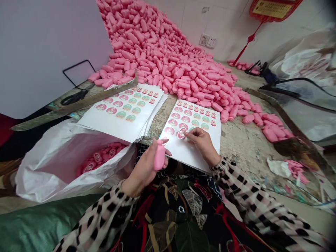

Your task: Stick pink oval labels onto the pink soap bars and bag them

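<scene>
Gripping a small pink, rounded, plastic-looking bottle (159,159), the left hand (147,164) curls its fingers round it near the torso, over the lap. The right hand (202,141) pinches a pink oval sticker (181,133) between thumb and fingertip, just above a white rectangular sheet of pink and green printed stickers (191,154).

The bottle is probably hollow, light and smooth, apt to slide a little and perhaps to give under a squeeze; its narrow sides look the safest hold, leaving a broad face free. The sticker seems thin and bendy, likely tacky behind and easy to crease, so a light hold at its very edge suits it.

Left of the sheet lies a loose stack of white printed sheets (112,127), with a long flat worn strip of wood (78,101) across its far edge. Nearer the left arm, an open white plastic bag (42,171) holds pink bottles with oval labels (97,156). Beyond, a huge heap of plain pink bottles (147,52) covers much of the scuffed tabletop (236,140).

Fingers and palm mask part of the bottle, and its narrow end is hard to make out. The sticker's underside is hidden and its print too small to read. The heap runs out of view at the top and behind a pale flat panel (52,42); the bag's depth cannot be seen.
</scene>
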`<action>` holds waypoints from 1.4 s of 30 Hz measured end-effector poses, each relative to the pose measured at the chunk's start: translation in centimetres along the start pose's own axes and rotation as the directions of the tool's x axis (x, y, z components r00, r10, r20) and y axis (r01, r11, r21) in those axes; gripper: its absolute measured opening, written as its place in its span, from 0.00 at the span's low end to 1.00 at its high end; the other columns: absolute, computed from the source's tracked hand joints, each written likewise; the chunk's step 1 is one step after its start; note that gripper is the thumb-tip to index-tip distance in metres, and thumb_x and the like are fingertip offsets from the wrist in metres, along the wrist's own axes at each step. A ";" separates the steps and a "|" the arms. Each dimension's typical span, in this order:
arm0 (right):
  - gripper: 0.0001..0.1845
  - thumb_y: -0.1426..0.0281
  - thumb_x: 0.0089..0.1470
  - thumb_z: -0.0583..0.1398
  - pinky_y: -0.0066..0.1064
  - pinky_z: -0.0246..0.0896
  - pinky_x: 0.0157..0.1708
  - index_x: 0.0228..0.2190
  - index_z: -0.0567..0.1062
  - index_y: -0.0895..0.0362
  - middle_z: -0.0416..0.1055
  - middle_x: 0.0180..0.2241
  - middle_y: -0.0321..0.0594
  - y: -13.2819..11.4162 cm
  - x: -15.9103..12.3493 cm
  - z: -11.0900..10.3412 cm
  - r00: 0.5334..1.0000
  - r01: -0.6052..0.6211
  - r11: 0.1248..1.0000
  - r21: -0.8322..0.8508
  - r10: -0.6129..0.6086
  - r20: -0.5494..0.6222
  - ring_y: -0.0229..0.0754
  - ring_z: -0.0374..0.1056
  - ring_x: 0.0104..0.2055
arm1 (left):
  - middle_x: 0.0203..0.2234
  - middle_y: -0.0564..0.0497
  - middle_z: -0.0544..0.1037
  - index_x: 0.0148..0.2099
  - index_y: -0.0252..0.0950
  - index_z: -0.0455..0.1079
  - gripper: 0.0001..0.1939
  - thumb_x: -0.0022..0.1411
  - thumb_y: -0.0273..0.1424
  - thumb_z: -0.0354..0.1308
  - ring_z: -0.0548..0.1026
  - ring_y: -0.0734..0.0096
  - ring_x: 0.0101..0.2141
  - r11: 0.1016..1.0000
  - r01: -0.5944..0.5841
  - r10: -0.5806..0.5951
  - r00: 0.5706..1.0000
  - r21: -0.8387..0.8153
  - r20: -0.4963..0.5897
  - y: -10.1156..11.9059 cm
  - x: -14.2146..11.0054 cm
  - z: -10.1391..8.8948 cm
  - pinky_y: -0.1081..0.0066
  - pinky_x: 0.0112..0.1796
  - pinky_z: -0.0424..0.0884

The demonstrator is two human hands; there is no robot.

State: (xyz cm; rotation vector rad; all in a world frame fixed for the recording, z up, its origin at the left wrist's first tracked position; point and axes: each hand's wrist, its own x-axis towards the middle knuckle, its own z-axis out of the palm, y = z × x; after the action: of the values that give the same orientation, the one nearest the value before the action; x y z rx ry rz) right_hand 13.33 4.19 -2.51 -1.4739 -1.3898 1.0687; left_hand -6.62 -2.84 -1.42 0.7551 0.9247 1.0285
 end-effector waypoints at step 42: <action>0.17 0.53 0.46 0.62 0.26 0.54 0.30 0.33 0.74 0.51 0.72 0.31 0.32 -1.2 -1.8 -5.6 0.987 0.158 0.807 -0.569 -0.109 0.119 0.37 0.66 0.32 | 0.18 0.58 0.67 0.48 0.44 0.58 0.27 0.49 0.44 0.63 0.63 0.77 0.15 0.973 0.214 -0.197 0.965 0.087 -0.176 1.8 -0.3 -2.5 0.78 0.13 0.59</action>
State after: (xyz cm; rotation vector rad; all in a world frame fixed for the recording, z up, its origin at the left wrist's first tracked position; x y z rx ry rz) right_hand 18.25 2.33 0.35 -1.7278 -1.9639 0.6383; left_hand -9.67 -2.28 -0.81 0.6510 1.1837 0.8735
